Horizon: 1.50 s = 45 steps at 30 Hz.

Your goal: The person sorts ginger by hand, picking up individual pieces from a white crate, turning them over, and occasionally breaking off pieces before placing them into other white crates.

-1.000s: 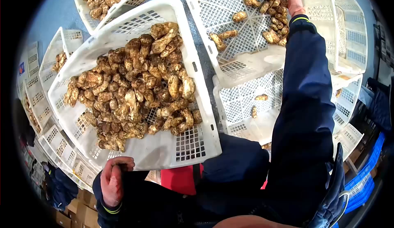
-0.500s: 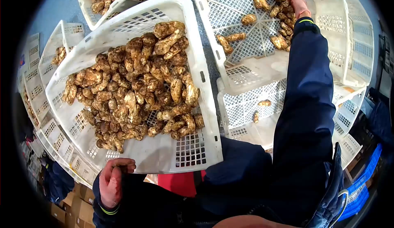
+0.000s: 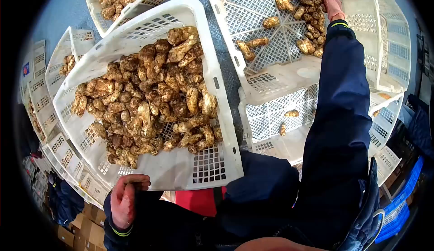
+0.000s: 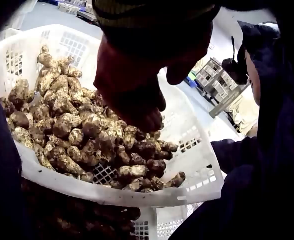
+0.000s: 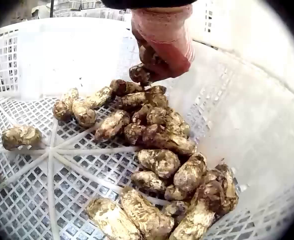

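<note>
My left hand [image 3: 124,202] is beside the near left rim of a white slatted basket [image 3: 172,177] heaped with brown, knobbly mushrooms [image 3: 144,93]. Its fingers hang loosely curled with nothing visible in them; the left wrist view shows this hand [image 4: 132,82] dark above the heap [image 4: 62,125]. Over the far right side of a second white basket [image 3: 271,90], my right hand [image 3: 333,8] reaches to a smaller pile of mushrooms [image 3: 312,20]. In the right wrist view this hand [image 5: 169,50] grips a dark mushroom [image 5: 139,74] above the pile [image 5: 157,125]; its fingertips are mostly hidden.
A few mushrooms [image 3: 271,22] lie apart on the second basket's mesh floor. Below it is another white basket [image 3: 280,145] with small mushrooms [image 3: 291,113]. More baskets stand at the left and right; a mushroom-filled one [image 3: 101,23] is at the top left. Blue crates [image 3: 398,210] sit lower right.
The camera view has shifted slightly. My right hand has moved a little from the far edge of the pile, staying at its right side. The left hand has hardly moved.
</note>
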{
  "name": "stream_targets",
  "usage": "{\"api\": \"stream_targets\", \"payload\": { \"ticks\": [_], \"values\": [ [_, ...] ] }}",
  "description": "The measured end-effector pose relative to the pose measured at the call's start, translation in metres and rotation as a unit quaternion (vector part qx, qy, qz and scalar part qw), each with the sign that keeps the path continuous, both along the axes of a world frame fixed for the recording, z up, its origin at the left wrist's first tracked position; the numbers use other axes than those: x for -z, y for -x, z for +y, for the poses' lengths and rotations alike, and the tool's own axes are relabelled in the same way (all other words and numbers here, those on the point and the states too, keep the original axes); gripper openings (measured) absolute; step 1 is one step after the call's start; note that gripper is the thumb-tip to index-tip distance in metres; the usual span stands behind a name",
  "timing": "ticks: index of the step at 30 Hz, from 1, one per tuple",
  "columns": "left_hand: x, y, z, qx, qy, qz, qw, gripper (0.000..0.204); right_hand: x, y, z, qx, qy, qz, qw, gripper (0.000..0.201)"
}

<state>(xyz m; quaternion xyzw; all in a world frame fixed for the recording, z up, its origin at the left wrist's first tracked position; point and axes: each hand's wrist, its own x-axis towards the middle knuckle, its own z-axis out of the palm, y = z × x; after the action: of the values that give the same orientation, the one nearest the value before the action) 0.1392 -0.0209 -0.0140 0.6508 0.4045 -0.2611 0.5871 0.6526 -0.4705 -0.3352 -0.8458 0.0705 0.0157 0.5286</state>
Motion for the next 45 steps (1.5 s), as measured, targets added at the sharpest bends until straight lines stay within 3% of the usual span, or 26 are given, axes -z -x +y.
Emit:
{"api": "stream_targets", "payload": {
  "ticks": [2,3,6,12,21,22,23,26,28,29,31,32,35,37,39,43,45],
  "values": [
    [0.002,-0.001,-0.001,0.004,0.012,-0.021,1.0,0.046,0.004,-0.009,-0.007,-0.026,-0.019,0.108,0.994,0.032],
    [0.002,-0.002,-0.001,0.002,0.01,-0.02,1.0,0.046,0.016,-0.016,-0.007,0.001,0.02,0.143,0.989,0.039],
    [0.002,-0.004,-0.001,0.01,-0.006,0.016,1.0,0.044,0.043,-0.018,-0.008,-0.002,0.009,0.104,0.995,0.044],
    [0.007,-0.004,-0.003,0.009,0.007,0.021,1.0,0.041,0.01,0.003,0.038,-0.027,0.018,0.113,0.993,0.039],
    [0.001,-0.001,0.0,-0.05,0.022,0.027,0.998,0.032,0.015,0.002,0.049,-0.006,0.144,0.127,0.981,0.034],
    [0.002,-0.002,-0.001,-0.042,0.018,0.03,0.998,0.032,-0.005,0.025,0.068,0.007,0.009,0.104,0.995,0.049],
    [0.002,-0.003,-0.002,-0.036,0.013,0.033,0.999,0.033,-0.003,0.025,0.067,0.002,-0.037,0.114,0.993,0.052],
    [0.006,-0.001,-0.002,-0.041,0.031,0.016,0.999,0.032,-0.013,0.025,0.067,-0.026,-0.016,0.138,0.99,0.051],
    [0.005,-0.001,-0.002,-0.037,0.034,0.018,0.999,0.032,-0.024,0.03,0.07,-0.012,-0.056,0.176,0.983,0.052],
    [0.003,-0.001,-0.001,-0.03,0.034,0.013,0.999,0.032,-0.028,0.036,0.073,0.009,-0.044,0.138,0.989,0.045],
    [-0.002,0.0,0.001,-0.026,0.04,0.009,0.999,0.032,-0.02,0.024,0.053,0.019,-0.112,0.291,0.95,0.035],
    [-0.003,0.001,0.003,-0.027,0.038,0.015,0.999,0.033,-0.02,0.022,0.05,0.019,-0.106,0.291,0.951,0.035],
    [-0.006,0.003,0.007,-0.03,0.041,0.012,0.999,0.033,-0.025,0.016,0.047,-0.029,-0.048,0.165,0.985,0.03],
    [-0.009,0.005,0.008,0.018,0.015,0.002,1.0,0.051,-0.033,0.021,0.051,-0.059,-0.01,0.082,0.995,0.027],
    [-0.014,0.008,0.012,0.014,0.03,-0.006,0.999,0.04,-0.05,0.024,0.059,-0.023,-0.041,0.109,0.993,0.025],
    [-0.026,0.015,0.011,0.016,0.017,0.001,1.0,0.031,-0.115,0.072,0.114,-0.051,-0.184,0.057,0.98,0.02],
    [-0.031,0.027,0.011,0.026,0.016,-0.01,0.999,0.031,-0.141,0.093,0.124,-0.131,-0.317,0.107,0.933,0.017]
  ]
}}
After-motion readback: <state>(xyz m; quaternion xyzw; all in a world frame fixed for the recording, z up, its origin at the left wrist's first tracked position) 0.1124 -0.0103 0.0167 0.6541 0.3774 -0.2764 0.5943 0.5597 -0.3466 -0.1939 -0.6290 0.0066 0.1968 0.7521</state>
